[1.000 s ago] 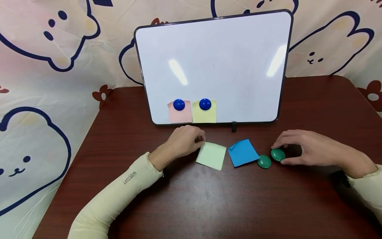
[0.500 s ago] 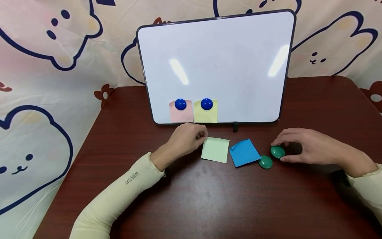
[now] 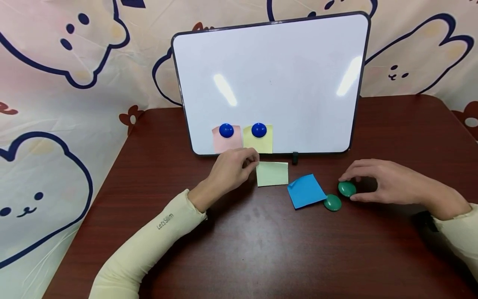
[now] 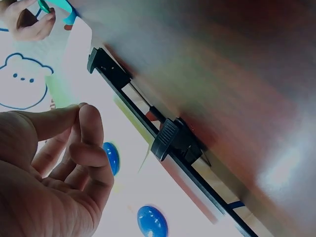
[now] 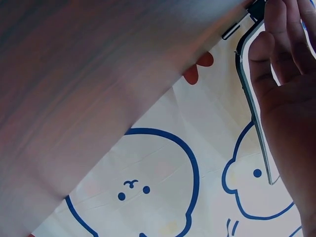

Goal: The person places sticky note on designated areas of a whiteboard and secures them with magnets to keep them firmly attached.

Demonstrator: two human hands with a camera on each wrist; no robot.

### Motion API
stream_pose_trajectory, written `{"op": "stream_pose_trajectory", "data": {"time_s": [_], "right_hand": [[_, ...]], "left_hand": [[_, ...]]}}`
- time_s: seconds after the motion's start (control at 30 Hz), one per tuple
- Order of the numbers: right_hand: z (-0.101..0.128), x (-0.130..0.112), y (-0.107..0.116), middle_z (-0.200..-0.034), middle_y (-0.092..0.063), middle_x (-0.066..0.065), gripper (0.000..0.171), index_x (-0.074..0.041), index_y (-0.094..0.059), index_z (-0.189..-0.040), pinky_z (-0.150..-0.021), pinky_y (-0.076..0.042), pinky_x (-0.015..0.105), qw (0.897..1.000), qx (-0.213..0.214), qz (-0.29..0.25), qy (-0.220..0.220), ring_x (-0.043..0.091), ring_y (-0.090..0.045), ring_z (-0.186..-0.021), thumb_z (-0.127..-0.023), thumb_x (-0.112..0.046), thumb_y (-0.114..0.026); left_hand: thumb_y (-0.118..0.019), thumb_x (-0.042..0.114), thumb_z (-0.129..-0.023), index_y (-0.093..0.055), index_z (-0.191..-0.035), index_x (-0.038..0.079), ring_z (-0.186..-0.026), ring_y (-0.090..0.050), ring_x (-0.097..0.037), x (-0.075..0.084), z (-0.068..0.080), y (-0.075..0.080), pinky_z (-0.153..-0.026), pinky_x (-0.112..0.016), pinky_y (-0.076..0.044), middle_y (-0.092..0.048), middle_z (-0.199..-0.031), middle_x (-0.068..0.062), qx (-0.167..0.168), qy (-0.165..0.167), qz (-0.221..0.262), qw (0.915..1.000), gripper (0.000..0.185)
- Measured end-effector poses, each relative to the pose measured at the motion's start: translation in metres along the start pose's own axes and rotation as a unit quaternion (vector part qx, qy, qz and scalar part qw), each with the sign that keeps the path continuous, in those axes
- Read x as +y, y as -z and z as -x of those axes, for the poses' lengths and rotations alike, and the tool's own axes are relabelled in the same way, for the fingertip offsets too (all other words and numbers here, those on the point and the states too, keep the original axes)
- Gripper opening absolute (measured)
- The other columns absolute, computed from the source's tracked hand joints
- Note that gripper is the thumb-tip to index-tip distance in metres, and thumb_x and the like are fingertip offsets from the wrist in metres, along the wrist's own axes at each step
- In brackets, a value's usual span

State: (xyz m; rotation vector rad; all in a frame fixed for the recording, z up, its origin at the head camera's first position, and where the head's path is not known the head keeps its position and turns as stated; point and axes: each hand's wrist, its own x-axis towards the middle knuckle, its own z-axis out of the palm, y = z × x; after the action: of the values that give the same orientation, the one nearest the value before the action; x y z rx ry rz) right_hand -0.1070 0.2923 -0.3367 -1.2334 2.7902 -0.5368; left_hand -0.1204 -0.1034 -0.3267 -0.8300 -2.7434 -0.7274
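Observation:
My left hand [image 3: 235,168] pinches a pale green sticky note [image 3: 272,173] by its upper left corner, just in front of the whiteboard's lower edge. In the left wrist view, thumb and forefinger meet at that corner. To the right, a blue sticky note [image 3: 306,191] with a curled corner lies on the table, a green round magnet [image 3: 332,202] right at its corner. My right hand [image 3: 384,181] holds a second green magnet [image 3: 347,189] between thumb and fingertips, close over the table. That magnet is hidden in the right wrist view.
A whiteboard [image 3: 310,83] stands at the back of the dark wooden table [image 3: 261,257]. Blue magnets [image 3: 259,130] hold a pink note [image 3: 228,145] and a yellow note [image 3: 267,145] low on it. Black clips [image 4: 170,139] sit along its lower edge.
My left hand has moved up toward the whiteboard, carrying the pale green note, which has swung straighter. The right hand and its green magnet have shifted very slightly toward the board.

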Motion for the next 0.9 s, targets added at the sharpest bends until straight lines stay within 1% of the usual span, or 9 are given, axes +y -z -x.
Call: {"op": "stream_pose_trajectory", "data": {"time_s": [0.1,0.2,0.37,0.5,0.63,0.9], "right_hand": [[0.0000,0.0006,-0.0002,-0.109,-0.059,-0.027,0.042,-0.041,-0.066,-0.114,-0.080,-0.055,0.022,1.000,-0.002,0.004,-0.002,-0.005,-0.057,-0.092,-0.077,-0.037,-0.086],[-0.0001,0.0011,-0.0007,-0.109,-0.059,-0.026,0.042,-0.040,-0.066,-0.114,-0.080,-0.055,0.022,1.000,-0.004,0.005,-0.004,-0.006,-0.057,-0.092,-0.077,-0.037,-0.086],[-0.0015,0.0006,-0.0007,-0.109,-0.060,-0.026,0.042,-0.041,-0.066,-0.114,-0.080,-0.056,0.023,1.000,-0.005,0.007,-0.004,-0.006,-0.058,-0.093,-0.077,-0.038,-0.085],[-0.0028,0.0005,-0.0005,-0.110,-0.060,-0.026,0.042,-0.041,-0.066,-0.114,-0.081,-0.056,0.024,1.000,-0.004,0.005,-0.005,-0.005,-0.058,-0.093,-0.078,-0.038,-0.085],[-0.0038,0.0006,-0.0006,-0.111,-0.060,-0.026,0.041,-0.041,-0.066,-0.114,-0.081,-0.056,0.025,1.000,-0.005,0.004,-0.007,-0.005,-0.059,-0.094,-0.078,-0.038,-0.085],[-0.0048,0.0002,-0.0004,-0.110,-0.060,-0.026,0.041,-0.041,-0.066,-0.114,-0.081,-0.056,0.024,1.000,0.000,-0.002,-0.001,-0.005,-0.059,-0.093,-0.077,-0.038,-0.085]], "left_hand": [[-0.070,0.009,-0.091,-0.072,-0.089,0.013,-0.076,-0.069,-0.008,-0.0008,-0.0010,-0.0016,-0.069,-0.025,-0.054,-0.073,-0.083,0.001,0.005,-0.003,0.005,1.0000,0.005],[-0.069,0.009,-0.091,-0.072,-0.090,0.014,-0.075,-0.068,-0.008,-0.0007,-0.0021,-0.0024,-0.068,-0.025,-0.054,-0.072,-0.082,0.002,0.005,-0.003,0.000,1.0000,0.006],[-0.069,0.010,-0.091,-0.073,-0.090,0.014,-0.075,-0.068,-0.009,-0.0005,-0.0030,-0.0007,-0.066,-0.026,-0.055,-0.073,-0.083,0.002,0.009,0.009,-0.011,0.9999,0.006],[-0.068,0.010,-0.091,-0.073,-0.091,0.013,-0.076,-0.068,-0.010,-0.0015,-0.0034,0.0008,-0.066,-0.026,-0.054,-0.074,-0.085,0.001,0.022,0.020,-0.004,0.9996,0.006],[-0.067,0.009,-0.091,-0.073,-0.092,0.013,-0.075,-0.067,-0.010,-0.0025,-0.0049,0.0007,-0.066,-0.026,-0.054,-0.073,-0.085,0.000,0.030,0.023,-0.002,0.9993,0.007],[-0.067,0.010,-0.092,-0.073,-0.093,0.013,-0.070,-0.063,-0.010,-0.0014,-0.0097,-0.0013,-0.061,-0.026,-0.050,-0.073,-0.085,0.000,0.032,0.026,-0.025,0.9988,0.007]]}}
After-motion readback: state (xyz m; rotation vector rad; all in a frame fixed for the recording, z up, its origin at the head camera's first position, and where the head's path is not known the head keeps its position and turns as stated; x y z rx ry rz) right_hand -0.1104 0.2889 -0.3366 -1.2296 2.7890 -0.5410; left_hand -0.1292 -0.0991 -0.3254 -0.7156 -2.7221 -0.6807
